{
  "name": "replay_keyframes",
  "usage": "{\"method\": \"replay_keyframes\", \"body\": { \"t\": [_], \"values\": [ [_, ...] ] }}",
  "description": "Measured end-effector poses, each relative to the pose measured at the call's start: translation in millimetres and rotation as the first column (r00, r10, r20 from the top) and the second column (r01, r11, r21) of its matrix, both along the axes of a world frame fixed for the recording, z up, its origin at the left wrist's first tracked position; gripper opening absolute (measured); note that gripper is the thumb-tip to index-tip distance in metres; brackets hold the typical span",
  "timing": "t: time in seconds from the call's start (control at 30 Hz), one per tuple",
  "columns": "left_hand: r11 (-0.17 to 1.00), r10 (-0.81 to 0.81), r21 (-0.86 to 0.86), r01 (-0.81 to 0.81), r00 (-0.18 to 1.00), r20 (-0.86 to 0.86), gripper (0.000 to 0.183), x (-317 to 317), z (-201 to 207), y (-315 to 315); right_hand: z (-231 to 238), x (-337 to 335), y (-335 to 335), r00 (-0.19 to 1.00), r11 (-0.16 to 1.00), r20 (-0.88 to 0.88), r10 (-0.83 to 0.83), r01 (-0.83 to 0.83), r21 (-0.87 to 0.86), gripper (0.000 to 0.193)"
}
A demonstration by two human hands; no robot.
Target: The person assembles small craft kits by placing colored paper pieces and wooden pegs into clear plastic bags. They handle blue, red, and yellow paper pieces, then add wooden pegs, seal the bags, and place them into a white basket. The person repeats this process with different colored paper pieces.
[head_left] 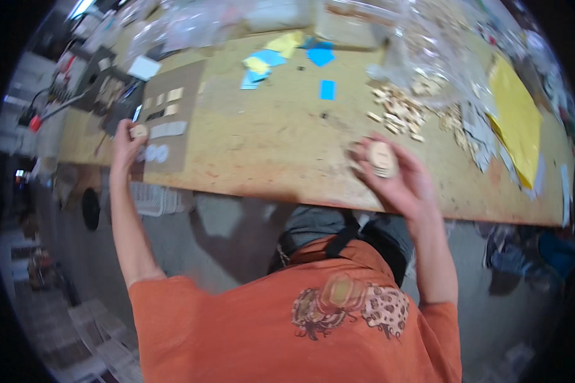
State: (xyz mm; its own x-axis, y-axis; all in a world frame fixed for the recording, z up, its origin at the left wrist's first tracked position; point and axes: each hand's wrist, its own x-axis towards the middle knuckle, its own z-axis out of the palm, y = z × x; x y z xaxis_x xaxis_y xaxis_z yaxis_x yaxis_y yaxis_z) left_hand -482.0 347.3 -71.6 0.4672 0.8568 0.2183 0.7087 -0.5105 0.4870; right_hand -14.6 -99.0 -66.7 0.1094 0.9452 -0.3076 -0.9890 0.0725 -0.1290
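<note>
My left hand [126, 148] is at the left of the table, its fingers closed on a small pale wooden piece [138, 131]. This lies beside a brown board [191, 108] bearing rows of small wooden pieces [174, 94], a dark strip, grey-white rectangles [168, 129] and white discs [157, 153]. Over the table's front edge at the right, my right hand [406, 185] is palm up. Its fingers curl round a stack of thin wooden discs [381, 158]. A pile of loose wooden pieces [399, 112] lies just beyond that hand.
Blue and yellow paper slips [268, 59] lie toward the back, with a blue slip [327, 90] nearer. Clear plastic bags [421, 48] fill the far right. At the right is a yellow sheet or envelope [517, 118]. A white basket [153, 199] stands below the table's left front.
</note>
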Motion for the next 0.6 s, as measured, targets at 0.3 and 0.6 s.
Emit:
{"method": "replay_keyframes", "body": {
  "t": [0.3,0.6],
  "values": [
    [0.535,-0.252,-0.596,0.599,0.786,0.565,0.045,256,90,-284,-4,-33,30,0.98,0.996,0.179,0.09,-0.09,-0.011,0.035],
    [0.744,-0.668,0.197,0.638,0.696,0.263,0.048,306,38,-304,-6,-34,20,0.977,0.997,0.204,0.068,-0.072,0.015,0.031]
  ]
}}
